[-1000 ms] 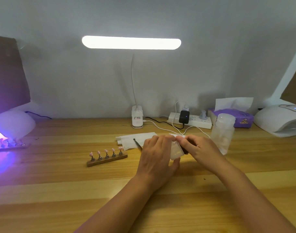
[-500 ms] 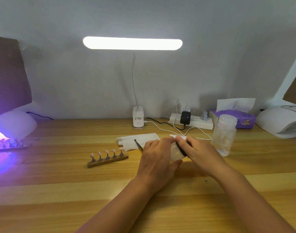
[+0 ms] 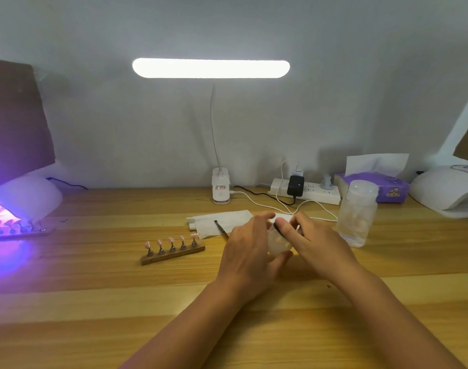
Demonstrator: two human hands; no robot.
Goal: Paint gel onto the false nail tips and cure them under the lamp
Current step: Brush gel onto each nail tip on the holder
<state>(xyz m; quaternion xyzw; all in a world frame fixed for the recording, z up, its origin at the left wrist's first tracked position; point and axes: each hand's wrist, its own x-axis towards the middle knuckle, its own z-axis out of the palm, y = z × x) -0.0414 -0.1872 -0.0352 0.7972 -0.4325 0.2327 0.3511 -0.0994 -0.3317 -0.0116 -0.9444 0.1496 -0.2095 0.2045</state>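
A wooden strip with several pink false nail tips on small stands lies on the desk, left of my hands. My left hand wraps around a small pale jar at the desk's middle. My right hand grips the jar's top, fingers over a dark rim. A thin dark brush rests on a white paper sheet behind my left hand. At the far left a curing lamp glows purple over a second strip of nail tips.
A clear lidded plastic jar stands right of my hands. Behind are a desk lamp base, a power strip with cables, a purple tissue box, and a second white lamp at the far right.
Both hands stay on the small jar; my right fingers have shifted slightly around its top. The view has shifted slightly.
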